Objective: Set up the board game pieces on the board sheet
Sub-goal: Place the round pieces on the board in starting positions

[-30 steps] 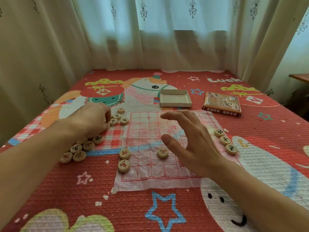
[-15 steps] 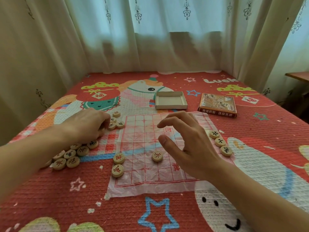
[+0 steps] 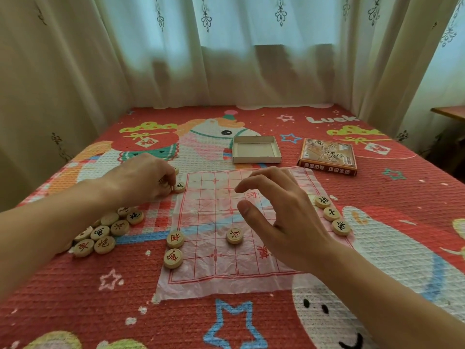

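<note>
1. Left hand (image 3: 143, 180) is curled over loose pieces at the far-left edge of the board sheet (image 3: 216, 278); can't tell if it's actually gripping one.
2. Right hand (image 3: 284, 217) hovers over the sheet, fingers loose and spread, holding nothing.
3. One piece (image 3: 234, 235) sits on the grid, and the pile (image 3: 105, 233) lies just left of the sheet.

An open cardboard tray (image 3: 256, 149) lies toward the far edge of the red cartoon-print mat (image 3: 75, 298), with a printed box (image 3: 327, 157) just to its right. Pale curtains (image 3: 226, 59) hang behind.
</note>
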{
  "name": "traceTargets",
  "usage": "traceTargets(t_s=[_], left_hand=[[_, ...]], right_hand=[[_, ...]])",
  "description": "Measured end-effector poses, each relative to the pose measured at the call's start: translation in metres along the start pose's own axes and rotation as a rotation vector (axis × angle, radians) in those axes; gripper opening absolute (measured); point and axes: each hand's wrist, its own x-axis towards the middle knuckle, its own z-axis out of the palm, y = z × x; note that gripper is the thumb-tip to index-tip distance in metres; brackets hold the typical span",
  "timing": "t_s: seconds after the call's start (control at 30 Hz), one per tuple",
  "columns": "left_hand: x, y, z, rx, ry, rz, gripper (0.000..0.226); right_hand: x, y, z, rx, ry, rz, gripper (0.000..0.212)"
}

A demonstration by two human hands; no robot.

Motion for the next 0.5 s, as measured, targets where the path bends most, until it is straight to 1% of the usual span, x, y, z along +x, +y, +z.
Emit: traceTargets(t_s=[0.1, 0.2, 0.27, 0.37, 0.5], left_hand=[[-0.002, -0.003, 0.001, 0.071, 0.011, 0.111, 0.022], [-0.003, -0.007, 0.003, 0.142, 0.032, 0.261, 0.025], [-0.004, -0.01, 0.004, 0.144, 0.048, 0.327, 0.027], [-0.006, -0.011, 0.006, 0.062, 0.08, 0.319, 0.027], [-0.005, -0.017, 0.005, -0.033, 0.028, 0.19, 0.025]], right_hand=[[0.0, 0.0, 0.001, 0.005, -0.001, -0.006, 0.034], [0.0, -0.001, 0.002, 0.029, 0.009, -0.006, 0.034], [0.001, -0.002, 0.001, 0.043, 0.017, -0.002, 0.036], [0.001, -0.003, 0.001, 0.047, 0.02, -0.001, 0.038], [0.001, -0.003, 0.001, 0.054, 0.018, 0.007, 0.038]])
